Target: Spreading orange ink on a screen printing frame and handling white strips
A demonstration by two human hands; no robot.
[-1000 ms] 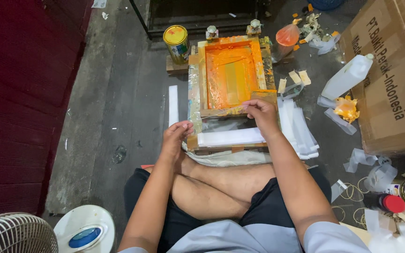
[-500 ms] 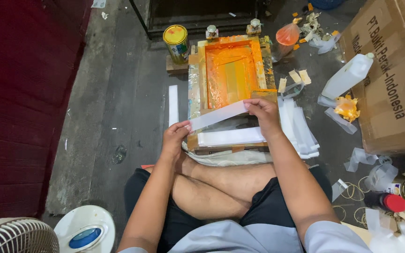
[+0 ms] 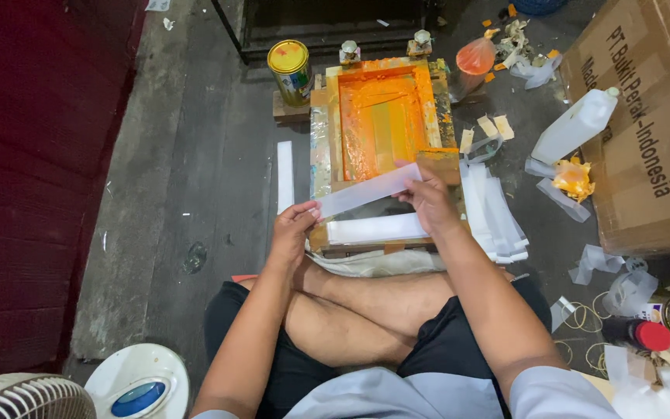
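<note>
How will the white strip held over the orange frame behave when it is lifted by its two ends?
The white strip is probably thin and light: the left hand and right hand pinch it only at its ends. It looks flexible rather than stiff, yet stays fairly straight, so it may sag if released at one end.

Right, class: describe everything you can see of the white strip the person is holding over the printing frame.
The white strip is a long, narrow, flat band that looks like thin plastic or paper, plain and unprinted. It is held off the surface, slanting up toward the right. The left hand pinches its lower end, the right hand its upper end. It hangs over the near edge of the orange-stained wooden screen frame, above another white strip.
</note>
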